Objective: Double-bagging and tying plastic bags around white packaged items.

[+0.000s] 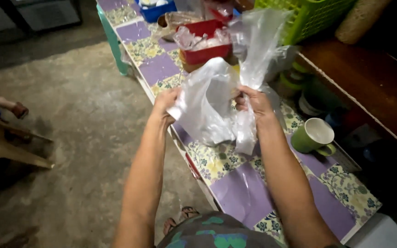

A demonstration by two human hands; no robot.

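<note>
A clear, crinkled plastic bag (210,103) hangs between both hands above a long table (242,193) covered in a purple and floral checked cloth. My left hand (165,104) grips the bag's left edge. My right hand (252,102) pinches its right side, and a long strip of plastic rises from there toward the back. The bag's lower end hangs just above the cloth.
A green mug (314,136) stands on the table right of my right arm. A red tub (203,45) holding plastic-wrapped items, a blue box (156,10) and a green basket (309,14) are at the far end. A wooden chair leg (17,154) stands on the concrete floor, left.
</note>
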